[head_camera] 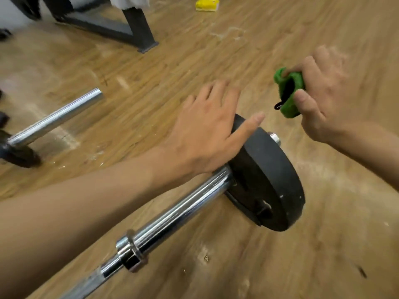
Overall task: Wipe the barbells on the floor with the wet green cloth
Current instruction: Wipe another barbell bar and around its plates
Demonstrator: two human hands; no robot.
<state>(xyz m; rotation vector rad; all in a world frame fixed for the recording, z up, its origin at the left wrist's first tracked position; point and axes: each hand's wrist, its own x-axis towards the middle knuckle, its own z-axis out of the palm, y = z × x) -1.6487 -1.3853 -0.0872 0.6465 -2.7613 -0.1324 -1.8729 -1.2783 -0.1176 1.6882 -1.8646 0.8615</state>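
A chrome barbell point(172, 216) lies on the wooden floor, running from the lower left to a black weight plate point(269, 180) at the centre. My left hand point(207, 130) is above the plate's upper rim with straight spread fingers, the thumb over the rim. My right hand point(323, 98) is up to the right of the plate and grips a bunched green cloth point(290, 92), held off the bar. A second chrome barbell point(58, 117) lies at the left, its bare sleeve end pointing up and right.
A dark metal bench frame point(121, 26) stands at the top left. A yellow packet point(207, 5) lies on the floor at the top centre. Bare wooden floor point(323, 244) spreads to the right and below the plate.
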